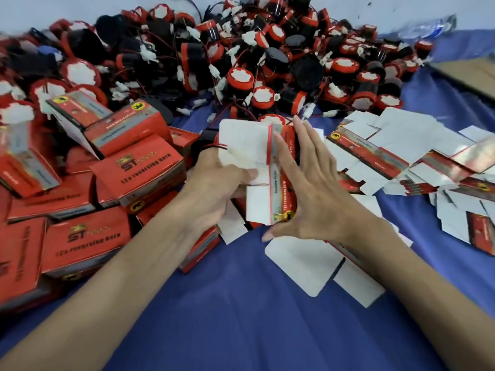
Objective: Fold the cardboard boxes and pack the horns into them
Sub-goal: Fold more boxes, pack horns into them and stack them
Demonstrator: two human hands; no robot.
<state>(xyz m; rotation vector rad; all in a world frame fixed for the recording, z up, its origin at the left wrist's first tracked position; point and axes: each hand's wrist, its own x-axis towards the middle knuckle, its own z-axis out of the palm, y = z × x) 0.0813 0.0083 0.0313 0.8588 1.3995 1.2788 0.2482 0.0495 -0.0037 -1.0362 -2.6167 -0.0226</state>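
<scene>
A half-folded red cardboard box (261,167) with white inner flaps is held up at the centre. My left hand (214,183) grips its left side, thumb on a white flap. A black horn with red and black wires (207,141) pokes out at the box's upper left, behind the flap. My right hand (310,183) presses flat against the box's right red side, fingers spread. A big heap of red-and-black horns (241,73) fills the back of the table.
Packed red boxes (80,188) are piled at the left. Flat unfolded box blanks (417,156) lie scattered at the right, and another blank (308,266) lies under my right wrist. A blue cloth (241,317) covers the table. A brown cardboard sheet (471,73) lies far right.
</scene>
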